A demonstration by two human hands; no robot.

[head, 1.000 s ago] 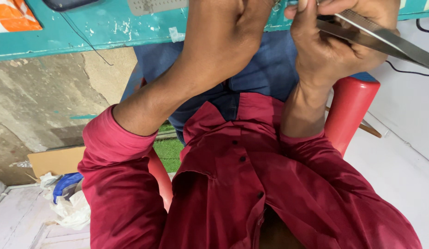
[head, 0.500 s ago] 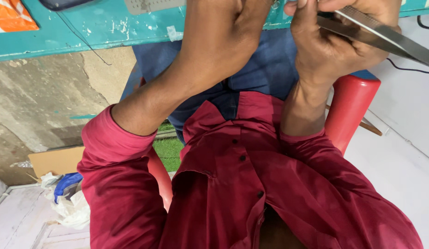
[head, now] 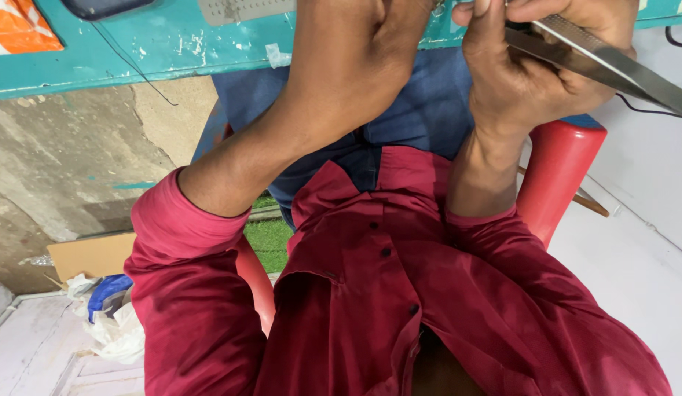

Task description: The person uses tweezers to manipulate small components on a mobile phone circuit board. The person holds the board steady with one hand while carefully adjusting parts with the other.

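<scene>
My right hand is at the top right, closed around long metal tweezers whose flat steel arms run out toward the right edge. My left hand is at the top middle, fingers curled toward the teal table edge; what it holds is cut off by the frame. Both hands work close together just above the table edge. My red shirt sleeves are rolled back from the forearms.
A red plastic stool stands under me. An orange and white item and a dark object lie on the teal table at top left. Cardboard and crumpled blue and white bags lie on the floor at lower left.
</scene>
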